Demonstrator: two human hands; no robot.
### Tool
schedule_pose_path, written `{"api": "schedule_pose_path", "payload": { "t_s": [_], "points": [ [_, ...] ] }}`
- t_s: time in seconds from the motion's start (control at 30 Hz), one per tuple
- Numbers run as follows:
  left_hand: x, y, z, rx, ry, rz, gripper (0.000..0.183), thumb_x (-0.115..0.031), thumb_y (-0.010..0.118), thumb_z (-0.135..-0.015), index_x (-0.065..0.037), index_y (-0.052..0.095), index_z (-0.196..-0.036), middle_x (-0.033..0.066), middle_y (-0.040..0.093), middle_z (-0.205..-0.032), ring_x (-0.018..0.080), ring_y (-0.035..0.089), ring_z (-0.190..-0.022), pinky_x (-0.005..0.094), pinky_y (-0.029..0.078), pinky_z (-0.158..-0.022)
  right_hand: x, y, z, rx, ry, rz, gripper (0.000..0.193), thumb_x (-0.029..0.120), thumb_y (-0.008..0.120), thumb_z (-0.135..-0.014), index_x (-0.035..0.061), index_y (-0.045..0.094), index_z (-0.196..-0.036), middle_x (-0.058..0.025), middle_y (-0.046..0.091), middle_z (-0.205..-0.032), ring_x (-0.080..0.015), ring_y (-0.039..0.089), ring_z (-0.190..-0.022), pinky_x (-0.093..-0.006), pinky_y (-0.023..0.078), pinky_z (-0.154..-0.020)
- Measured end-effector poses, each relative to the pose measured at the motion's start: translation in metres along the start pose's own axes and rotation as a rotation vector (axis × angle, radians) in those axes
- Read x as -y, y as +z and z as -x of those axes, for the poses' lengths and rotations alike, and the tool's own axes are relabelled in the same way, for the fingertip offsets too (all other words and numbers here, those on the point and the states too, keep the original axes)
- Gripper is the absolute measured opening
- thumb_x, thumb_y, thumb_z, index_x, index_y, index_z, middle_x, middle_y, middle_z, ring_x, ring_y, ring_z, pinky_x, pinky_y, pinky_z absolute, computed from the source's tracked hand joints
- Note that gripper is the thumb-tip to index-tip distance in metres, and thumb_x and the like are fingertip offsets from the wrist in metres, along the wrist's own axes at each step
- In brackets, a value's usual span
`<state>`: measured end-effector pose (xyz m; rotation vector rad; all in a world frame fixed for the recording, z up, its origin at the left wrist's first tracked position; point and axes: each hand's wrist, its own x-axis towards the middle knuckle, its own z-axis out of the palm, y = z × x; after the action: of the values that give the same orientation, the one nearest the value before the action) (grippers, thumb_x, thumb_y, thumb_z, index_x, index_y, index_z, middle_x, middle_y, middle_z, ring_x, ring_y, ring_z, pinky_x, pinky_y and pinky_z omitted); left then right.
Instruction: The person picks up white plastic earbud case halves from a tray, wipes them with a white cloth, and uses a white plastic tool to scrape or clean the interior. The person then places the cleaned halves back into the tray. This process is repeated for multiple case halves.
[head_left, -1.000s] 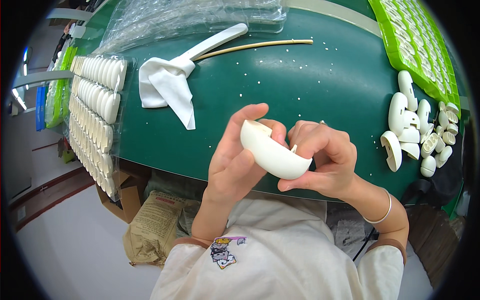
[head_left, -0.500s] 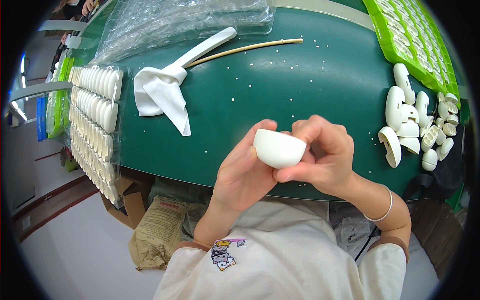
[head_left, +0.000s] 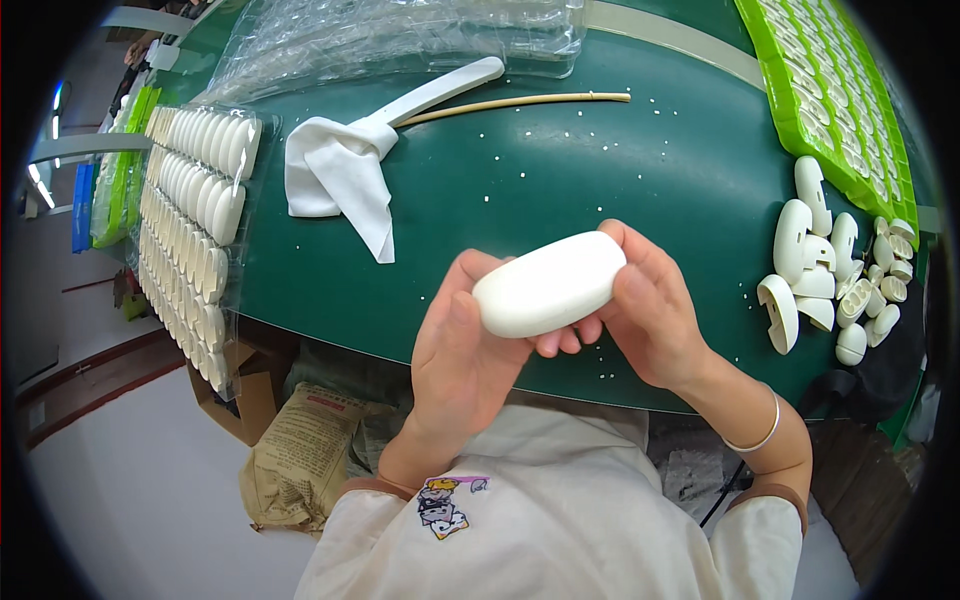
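Between my two hands, above the front edge of the green table, is a smooth white oval plastic shell [head_left: 550, 284]. My left hand [head_left: 458, 345] grips its left end, the thumb along the near side. At the right end, my right hand [head_left: 652, 300] closes on it with the thumb on top and fingers underneath. The shell is tilted, its right end farther from me. Its underside is hidden. Beyond my hands, a white cloth [head_left: 340, 175] lies partly over a flat white strip [head_left: 445, 88], beside a thin tan stick [head_left: 530, 101].
A clear tray of white shells [head_left: 200, 235] stands at the left. Several loose white plastic parts [head_left: 800, 250] lie at the right, below a bright green tray [head_left: 790, 110] of similar parts. Clear plastic trays [head_left: 400, 40] are stacked at the back. Small white bits dot the tabletop [head_left: 700, 180].
The shell has been turned from its short, cup-like side to show its long rounded face. My right hand has shifted its grip to the right end. The view has moved slightly.
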<state>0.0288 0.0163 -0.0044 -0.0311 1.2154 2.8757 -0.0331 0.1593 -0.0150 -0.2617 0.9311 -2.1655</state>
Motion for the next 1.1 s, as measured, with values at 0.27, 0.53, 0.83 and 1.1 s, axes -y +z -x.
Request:
{"api": "schedule_pose_path", "payload": {
  "t_s": [0.27, 0.53, 0.83, 1.1],
  "points": [
    [-0.013, -0.023, -0.006, 0.087, 0.545, -0.825, 0.028, -0.024, 0.036, -0.089, 0.000, 0.050, -0.096, 0.0172, 0.046, -0.101, 0.0193, 0.046, -0.085, 0.0300, 0.037, -0.074, -0.008, -0.003, -0.003, 0.021, -0.519, 0.727, 0.040, 0.004, 0.070, -0.065, 0.0014, 0.052, -0.101, -0.0124, 0.058, -0.100, -0.0217, 0.059, -0.088, -0.0281, 0.047, -0.073],
    [-0.014, -0.021, -0.005, 0.150, 0.619, -0.758, 0.043, -0.005, 0.051, -0.077, 0.001, 0.034, -0.116, 0.0195, 0.056, -0.097, 0.0246, 0.054, -0.086, 0.0364, 0.036, -0.079, -0.013, 0.005, -0.004, -0.022, -0.574, 0.628, 0.038, -0.002, 0.066, -0.068, -0.0010, 0.048, -0.101, -0.0142, 0.060, -0.094, -0.0240, 0.060, -0.088, -0.0294, 0.050, -0.073],
    [-0.018, -0.020, -0.006, 0.162, 0.632, -0.829, 0.044, 0.000, 0.056, -0.071, 0.001, 0.037, -0.112, 0.0176, 0.058, -0.095, 0.0238, 0.051, -0.085, 0.0365, 0.039, -0.078, -0.012, 0.000, -0.008, 0.046, -0.639, 0.654, 0.031, -0.003, 0.065, -0.069, -0.0002, 0.048, -0.095, -0.0169, 0.061, -0.092, -0.0270, 0.060, -0.089, -0.0301, 0.050, -0.072],
    [-0.015, -0.015, -0.006, 0.094, 0.618, -0.772, 0.034, -0.003, 0.068, -0.064, 0.003, 0.055, -0.095, 0.0121, 0.061, -0.092, 0.0202, 0.051, -0.084, 0.0296, 0.041, -0.073, -0.012, 0.000, -0.007, 0.042, -0.645, 0.655, 0.034, -0.002, 0.066, -0.068, 0.0010, 0.046, -0.095, -0.0184, 0.060, -0.093, -0.0273, 0.060, -0.088, -0.0302, 0.049, -0.073]
  ]
}}
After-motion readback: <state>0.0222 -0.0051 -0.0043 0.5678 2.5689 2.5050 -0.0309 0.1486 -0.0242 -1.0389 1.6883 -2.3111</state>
